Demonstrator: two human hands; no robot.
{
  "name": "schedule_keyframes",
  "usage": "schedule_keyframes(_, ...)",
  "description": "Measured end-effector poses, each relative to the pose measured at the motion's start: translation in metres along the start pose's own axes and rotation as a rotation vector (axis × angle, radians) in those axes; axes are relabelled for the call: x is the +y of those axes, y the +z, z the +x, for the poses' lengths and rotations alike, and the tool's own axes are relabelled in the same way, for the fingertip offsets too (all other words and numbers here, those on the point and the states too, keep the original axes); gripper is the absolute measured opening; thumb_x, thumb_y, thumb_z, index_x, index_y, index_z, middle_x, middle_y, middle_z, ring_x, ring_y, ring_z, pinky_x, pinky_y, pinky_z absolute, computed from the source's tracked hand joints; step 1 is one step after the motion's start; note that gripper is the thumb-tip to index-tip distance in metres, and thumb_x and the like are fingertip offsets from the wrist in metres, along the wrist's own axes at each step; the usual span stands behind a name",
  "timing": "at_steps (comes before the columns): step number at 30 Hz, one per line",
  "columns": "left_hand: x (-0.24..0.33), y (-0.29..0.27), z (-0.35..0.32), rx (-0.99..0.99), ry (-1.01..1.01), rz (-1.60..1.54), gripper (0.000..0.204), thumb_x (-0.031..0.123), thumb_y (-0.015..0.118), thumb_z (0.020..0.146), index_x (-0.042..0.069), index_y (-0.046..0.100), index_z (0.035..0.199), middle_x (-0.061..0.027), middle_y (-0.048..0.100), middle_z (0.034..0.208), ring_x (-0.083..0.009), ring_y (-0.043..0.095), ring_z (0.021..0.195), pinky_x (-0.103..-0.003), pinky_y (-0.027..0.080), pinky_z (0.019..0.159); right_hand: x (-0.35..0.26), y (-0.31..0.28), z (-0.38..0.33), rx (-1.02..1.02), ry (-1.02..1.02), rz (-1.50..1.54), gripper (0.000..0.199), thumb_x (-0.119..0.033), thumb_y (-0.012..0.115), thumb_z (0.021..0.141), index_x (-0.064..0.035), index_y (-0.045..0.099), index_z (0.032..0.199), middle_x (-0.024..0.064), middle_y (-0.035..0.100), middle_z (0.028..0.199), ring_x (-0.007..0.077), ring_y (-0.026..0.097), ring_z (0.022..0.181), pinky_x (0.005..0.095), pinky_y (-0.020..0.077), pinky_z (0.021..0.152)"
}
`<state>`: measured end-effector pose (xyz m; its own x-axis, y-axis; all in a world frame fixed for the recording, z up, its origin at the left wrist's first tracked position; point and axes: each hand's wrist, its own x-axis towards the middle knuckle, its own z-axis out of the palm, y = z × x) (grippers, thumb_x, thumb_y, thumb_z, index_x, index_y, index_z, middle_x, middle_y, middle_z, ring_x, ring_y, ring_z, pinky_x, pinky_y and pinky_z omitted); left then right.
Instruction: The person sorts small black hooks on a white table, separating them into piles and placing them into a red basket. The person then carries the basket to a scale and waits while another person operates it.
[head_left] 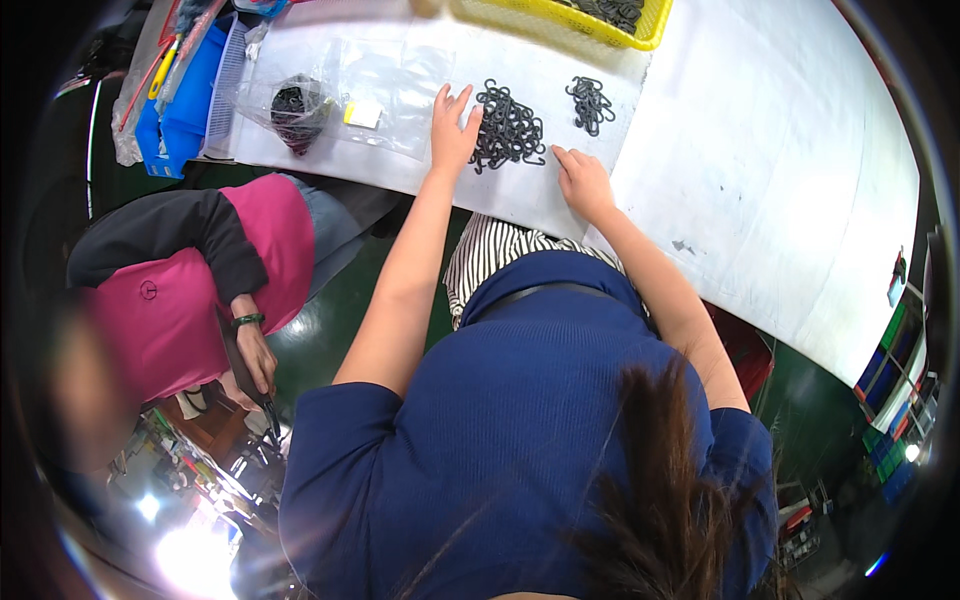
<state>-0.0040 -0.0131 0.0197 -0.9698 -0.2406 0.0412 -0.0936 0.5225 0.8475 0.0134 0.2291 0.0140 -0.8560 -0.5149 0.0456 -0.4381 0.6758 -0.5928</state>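
Observation:
A pile of small black S-shaped hooks (512, 130) lies on the white table in front of me. My left hand (457, 128) is at the pile's left edge, fingers apart, with nothing visible in it. Just off the pile's lower right side, my right hand (584, 183) has its fingers stretched toward the hooks and holds nothing that I can see. A smaller cluster of the same black hooks (591, 106) sits farther right, apart from the big pile. To the left is a clear plastic bag filled with dark pieces (297, 112).
Flat clear plastic bags (400, 75) and a yellow-and-white label (362, 113) lie left of the pile. A yellow basket (640, 38) of dark parts stands at the back. A blue bin (192, 100) is at far left. A person in pink and black (165, 315) is at my left.

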Motion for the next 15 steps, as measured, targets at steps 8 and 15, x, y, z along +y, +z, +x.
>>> schedule_keyframes(8,-0.015,0.024,-0.077,0.07,0.049,0.247,0.074,0.03,0.062,0.077,-0.002,0.025,0.132,-0.0302,0.024,0.134,-0.0448,0.02,0.126,-0.049,0.017,0.102,0.003,0.003,0.002,0.031,0.045,0.08,0.023,-0.007,0.052,0.075,-0.0106,0.059,0.097,0.0072,0.057,0.077,0.0292,0.054,0.07,0.0385,0.0431,0.066)
schedule_keyframes(15,-0.023,0.028,-0.081,0.118,-0.05,0.102,0.08,0.03,0.06,0.08,-0.008,0.015,0.134,-0.0278,0.02,0.137,-0.0409,0.018,0.128,-0.045,0.014,0.105,0.001,0.005,0.007,0.082,0.078,0.137,0.018,-0.006,0.053,0.075,-0.0065,0.061,0.091,0.0118,0.061,0.081,0.032,0.057,0.07,0.0407,0.0451,0.063)
